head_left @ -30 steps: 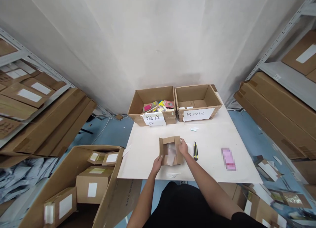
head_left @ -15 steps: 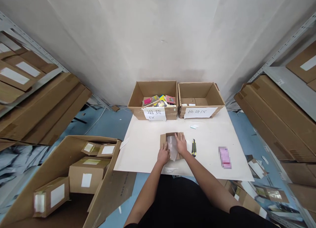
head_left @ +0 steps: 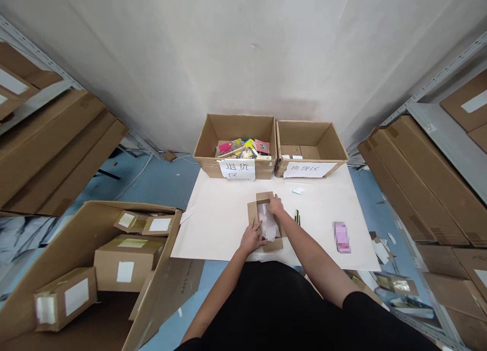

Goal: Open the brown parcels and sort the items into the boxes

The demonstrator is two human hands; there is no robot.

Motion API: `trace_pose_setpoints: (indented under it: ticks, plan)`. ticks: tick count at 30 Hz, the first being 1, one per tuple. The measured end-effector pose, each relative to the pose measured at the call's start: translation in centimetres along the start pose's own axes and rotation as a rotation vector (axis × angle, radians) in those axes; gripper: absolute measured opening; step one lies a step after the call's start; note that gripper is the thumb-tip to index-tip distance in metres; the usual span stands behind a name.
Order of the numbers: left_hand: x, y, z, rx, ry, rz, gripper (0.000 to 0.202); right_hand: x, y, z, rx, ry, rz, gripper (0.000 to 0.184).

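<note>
A small open cardboard box point(head_left: 263, 220) lies on the white table point(head_left: 220, 224) in front of me, with white wrapping point(head_left: 268, 224) showing inside it. My left hand point(head_left: 251, 238) grips the box's near left side, fingers curled on the edge. My right hand point(head_left: 274, 205) reaches over the far end of the box, fingers closed on its flap or the white wrapping; I cannot tell which. A black and yellow utility knife point(head_left: 297, 217) lies just right of my right forearm.
At the table's far edge stand two labelled cartons: the left carton point(head_left: 236, 144) holds several colourful items, the right carton point(head_left: 310, 147) is nearly bare. A pink item point(head_left: 341, 237) lies at the right. A big carton point(head_left: 91, 270) of parcels stands at my left. Shelves of cartons flank both sides.
The box has been set flat on the table and its flaps spread. My right hand moved from the box's right side to its far end. The camera view shifted slightly.
</note>
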State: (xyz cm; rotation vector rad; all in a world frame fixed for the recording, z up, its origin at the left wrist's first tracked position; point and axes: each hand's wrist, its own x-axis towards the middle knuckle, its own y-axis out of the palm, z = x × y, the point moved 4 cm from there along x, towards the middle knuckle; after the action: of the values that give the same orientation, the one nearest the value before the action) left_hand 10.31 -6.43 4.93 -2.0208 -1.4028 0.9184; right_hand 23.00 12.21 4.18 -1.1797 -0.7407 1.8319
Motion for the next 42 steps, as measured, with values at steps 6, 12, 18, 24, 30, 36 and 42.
trace_pose_setpoints:
  ticks: [6, 12, 18, 24, 30, 36, 42]
  plan:
    - [1.7, -0.1, -0.4, 0.082, -0.018, -0.15, 0.011, -3.7, 0.5, -1.7, 0.127, -0.102, -0.38, 0.076]
    - [5.3, -3.4, 0.7, 0.092, -0.068, -0.187, 0.013, -2.8, 1.4, 1.0, 0.162, -0.327, -0.199, 0.055]
    - [6.2, -5.5, 3.0, 0.052, -0.156, -0.205, 0.019, 2.7, 1.8, 4.5, 0.074, -0.278, -0.006, 0.055]
    - [6.1, -5.5, 4.4, 0.001, -0.187, -0.166, 0.018, 6.9, 4.2, 5.2, -0.014, -0.163, 0.122, 0.094]
    - [7.0, -5.6, 4.5, -0.08, -0.199, -0.14, 0.011, 9.5, 6.9, 4.0, -0.13, -0.073, 0.222, 0.131]
    - [7.7, -5.6, 4.1, -0.07, -0.206, -0.128, 0.013, 10.6, 6.2, 3.9, -0.171, -0.071, 0.22, 0.139]
    - [7.8, -5.8, 3.9, -0.024, -0.176, -0.078, 0.013, 10.9, 5.3, 4.0, -0.197, -0.084, 0.229, 0.135]
